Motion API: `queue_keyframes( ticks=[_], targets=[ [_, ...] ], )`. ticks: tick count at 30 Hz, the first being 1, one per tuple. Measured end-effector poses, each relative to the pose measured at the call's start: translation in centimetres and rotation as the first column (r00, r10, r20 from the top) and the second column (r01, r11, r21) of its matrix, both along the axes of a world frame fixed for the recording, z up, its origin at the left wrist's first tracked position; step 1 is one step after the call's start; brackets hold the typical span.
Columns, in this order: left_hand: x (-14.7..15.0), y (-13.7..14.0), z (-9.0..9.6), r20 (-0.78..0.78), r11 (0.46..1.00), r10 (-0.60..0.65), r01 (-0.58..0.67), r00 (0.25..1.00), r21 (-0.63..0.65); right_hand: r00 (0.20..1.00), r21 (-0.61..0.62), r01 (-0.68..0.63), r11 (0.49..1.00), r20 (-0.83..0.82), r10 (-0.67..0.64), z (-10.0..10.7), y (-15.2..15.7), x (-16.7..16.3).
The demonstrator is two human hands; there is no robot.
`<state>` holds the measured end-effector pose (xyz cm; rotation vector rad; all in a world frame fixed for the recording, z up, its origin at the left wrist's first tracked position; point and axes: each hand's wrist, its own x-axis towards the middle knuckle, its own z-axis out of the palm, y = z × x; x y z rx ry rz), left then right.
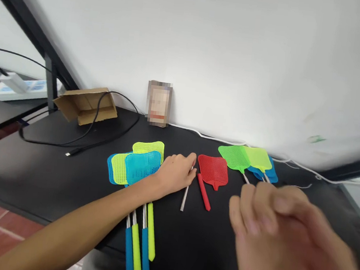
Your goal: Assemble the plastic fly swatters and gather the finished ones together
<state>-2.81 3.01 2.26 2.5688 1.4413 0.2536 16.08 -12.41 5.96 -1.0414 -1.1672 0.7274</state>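
My left hand reaches over the table, its thumb and fingers closed round the upper part of a thin metal rod. Just right of it lie a red fly swatter head and a separate red handle. Under my left forearm are several blue and yellow-green fly swatters, their handles towards me. My right hand, blurred and close to the camera, is curled into a fist; the inside of its grip is hidden. Beyond it lie green, yellow-green and blue fly swatters, their lower parts covered by the hand.
An open cardboard box and a black cable lie at the back left of the black table. A small pixelated packet leans on the white wall. A white cable runs along the wall's foot.
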Motion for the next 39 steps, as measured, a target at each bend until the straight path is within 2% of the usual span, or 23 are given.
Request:
queue_keyframes(
  ticks=[2,3,4,6,8,9,11,14,18,23,28,34,39],
  targets=[
    [-0.1,0.0,0.2,0.0,1.0,0.011,-0.011,1.0,0.002,0.981,-0.09,0.116,0.989,0.166,-0.1,1.3,4.6,-1.0],
    [-0.2,0.0,0.3,-0.003,1.0,0.018,-0.018,1.0,0.001,0.929,-0.152,0.14,0.978,0.362,-0.077,1.4,6.3,-1.3],
    [-0.2,0.0,0.4,-0.012,1.0,0.026,-0.026,1.0,-0.001,0.839,-0.206,0.138,0.969,0.545,-0.004,1.0,7.5,-1.4],
    [-0.2,-0.2,0.6,-0.046,0.999,0.047,-0.048,0.998,-0.009,0.638,-0.221,0.156,0.963,0.766,0.072,-0.6,8.7,-1.4],
    [-0.1,-0.3,0.8,-0.084,0.998,0.061,-0.063,0.995,-0.023,0.463,-0.163,0.241,0.957,0.886,0.034,-2.7,8.7,-1.4],
    [-0.1,-0.4,0.9,-0.096,0.998,0.06,-0.063,0.994,-0.031,0.403,-0.129,0.281,0.951,0.915,0.005,-3.7,8.5,-1.4],
    [0.0,-0.6,1.0,-0.101,0.998,0.04,-0.045,0.994,-0.046,0.346,-0.089,0.291,0.952,0.938,-0.018,-5.1,7.9,-1.5],
    [0.1,-0.8,1.2,-0.104,0.998,0.007,-0.013,0.995,-0.064,0.32,-0.066,0.252,0.966,0.947,-0.018,-5.6,7.4,-1.5],
    [0.1,-0.7,1.2,-0.091,0.996,0.028,-0.035,0.995,-0.078,0.283,-0.052,0.233,0.971,0.959,-0.017,-5.3,7.4,-1.0],
    [0.1,-0.5,0.9,-0.074,0.998,0.023,-0.027,0.997,-0.051,0.304,-0.074,0.233,0.97,0.953,-0.001,-5.1,7.4,-0.6],
    [0.0,-0.4,0.7,-0.102,1.0,0.015,-0.017,0.995,-0.017,0.291,-0.142,0.225,0.964,0.954,0.072,-5.1,7.4,-0.6],
    [-0.1,-0.2,0.9,-0.116,0.999,-0.011,0.006,0.993,-0.043,0.316,-0.196,0.224,0.955,0.941,0.119,-4.7,7.5,-0.3],
    [-0.1,-0.3,1.2,-0.1,0.999,-0.006,0.001,0.995,-0.055,0.312,-0.196,0.232,0.953,0.943,0.118,-4.6,7.5,-0.2]
  ],
)
